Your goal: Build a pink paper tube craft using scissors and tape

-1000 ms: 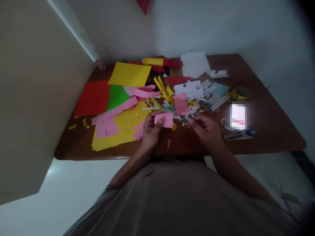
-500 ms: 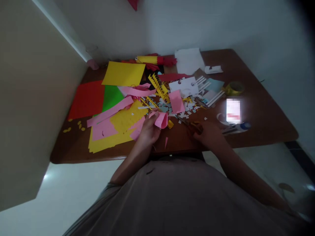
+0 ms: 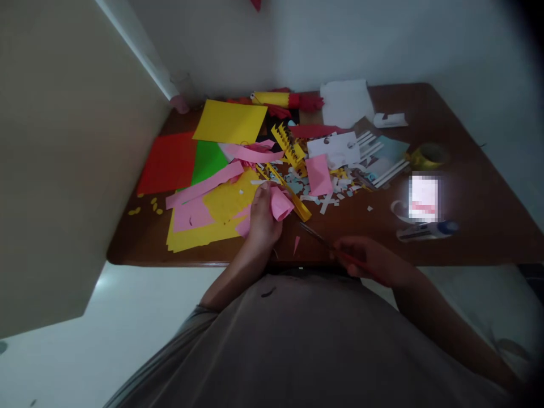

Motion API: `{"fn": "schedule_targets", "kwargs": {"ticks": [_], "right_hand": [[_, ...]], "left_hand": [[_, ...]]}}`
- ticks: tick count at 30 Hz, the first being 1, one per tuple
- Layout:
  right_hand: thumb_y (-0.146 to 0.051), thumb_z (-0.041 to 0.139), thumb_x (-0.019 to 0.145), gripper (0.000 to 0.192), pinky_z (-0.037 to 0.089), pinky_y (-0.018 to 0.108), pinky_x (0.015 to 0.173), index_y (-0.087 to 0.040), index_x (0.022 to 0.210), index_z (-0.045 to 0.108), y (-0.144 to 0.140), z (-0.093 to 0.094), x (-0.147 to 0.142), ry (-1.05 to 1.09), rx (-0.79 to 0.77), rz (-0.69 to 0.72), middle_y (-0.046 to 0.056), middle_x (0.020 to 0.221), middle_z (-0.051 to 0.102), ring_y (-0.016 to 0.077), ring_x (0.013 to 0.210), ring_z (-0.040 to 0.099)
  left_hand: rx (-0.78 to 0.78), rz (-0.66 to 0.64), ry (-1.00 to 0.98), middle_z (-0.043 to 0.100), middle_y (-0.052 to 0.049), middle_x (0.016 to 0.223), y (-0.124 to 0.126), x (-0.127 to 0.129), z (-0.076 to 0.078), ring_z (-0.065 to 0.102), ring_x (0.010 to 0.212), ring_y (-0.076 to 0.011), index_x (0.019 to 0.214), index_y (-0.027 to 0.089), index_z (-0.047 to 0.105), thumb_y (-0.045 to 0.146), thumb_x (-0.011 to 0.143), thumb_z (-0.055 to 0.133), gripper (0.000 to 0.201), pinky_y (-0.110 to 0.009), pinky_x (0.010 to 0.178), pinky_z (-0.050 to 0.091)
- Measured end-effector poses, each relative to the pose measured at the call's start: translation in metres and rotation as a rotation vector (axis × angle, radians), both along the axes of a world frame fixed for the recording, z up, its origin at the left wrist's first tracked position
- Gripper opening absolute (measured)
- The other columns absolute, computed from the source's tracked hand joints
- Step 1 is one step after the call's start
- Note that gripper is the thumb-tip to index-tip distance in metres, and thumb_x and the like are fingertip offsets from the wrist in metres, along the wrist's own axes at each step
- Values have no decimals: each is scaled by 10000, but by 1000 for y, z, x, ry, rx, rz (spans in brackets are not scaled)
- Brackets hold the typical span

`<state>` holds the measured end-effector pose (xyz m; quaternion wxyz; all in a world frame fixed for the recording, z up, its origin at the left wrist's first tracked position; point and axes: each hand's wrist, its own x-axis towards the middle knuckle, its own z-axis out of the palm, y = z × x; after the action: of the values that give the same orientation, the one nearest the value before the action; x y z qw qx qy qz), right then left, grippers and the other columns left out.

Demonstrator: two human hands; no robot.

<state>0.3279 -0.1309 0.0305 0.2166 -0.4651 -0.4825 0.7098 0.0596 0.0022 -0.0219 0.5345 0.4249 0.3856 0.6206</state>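
Two hands busy here: left hand (image 3: pixel 262 218) pinches a curled pink paper piece (image 3: pixel 281 203) just above the desk (image 3: pixel 476 226), right hand (image 3: pixel 369 262) grips scissors (image 3: pixel 317 237) near the front edge. Yellow sheets (image 3: pixel 199 232) sit left, glue stick (image 3: pixel 427 231) right.

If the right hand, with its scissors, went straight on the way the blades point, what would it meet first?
Probably the folded pink paper in the left hand. The scissors in the right hand point up-left toward it; depth is unclear, so they might pass below.
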Motion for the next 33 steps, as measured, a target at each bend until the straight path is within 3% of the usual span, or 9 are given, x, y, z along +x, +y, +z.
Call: {"fn": "schedule_targets", "kwargs": {"ticks": [5,10,12,20,27,33], "right_hand": [[-610,1041,774,565,449,259,650,-206,1074,786,-1,0,-18,-24,28,15,-10,867,706,143,721,578],[-541,1044,768,468,482,272,663,-237,990,766,3,4,-34,-64,91,-46,-7,870,721,170,757,623],[-558,1050,744,487,492,277,665,-237,965,758,5,6,-40,-58,95,-74,-7,857,722,170,750,627],[-590,1057,709,534,379,234,522,-233,911,715,10,15,-51,-39,-2,-146,-55,692,628,101,571,496],[-615,1063,671,546,381,255,498,-243,871,717,12,19,-52,-48,-50,-148,-56,650,625,103,515,494],[-575,1088,625,531,382,256,474,-242,842,737,11,15,-53,-47,-70,-179,-42,649,664,107,495,502]], "left_hand": [[-108,56,-201,722,-47,1000,-11,2,19,737,874,-262,1114,294,635,735,969,854,514,-523,953,685],[-78,80,-180,722,-46,991,-15,6,27,802,1036,-308,1125,294,625,736,984,844,513,-555,1074,663],[-79,83,-158,726,-48,964,-16,8,28,810,1061,-325,1109,295,628,747,984,847,517,-564,1072,665],[3,75,-207,709,6,921,-21,13,29,815,981,-238,1085,295,656,663,986,914,460,-454,1029,691],[3,145,-81,722,-43,1079,-21,12,22,783,1210,-287,1120,290,662,745,1004,853,507,-477,1112,641],[-14,133,-123,682,-20,1012,-21,12,21,781,1118,-273,1110,292,662,739,991,867,506,-490,1106,639]]}}
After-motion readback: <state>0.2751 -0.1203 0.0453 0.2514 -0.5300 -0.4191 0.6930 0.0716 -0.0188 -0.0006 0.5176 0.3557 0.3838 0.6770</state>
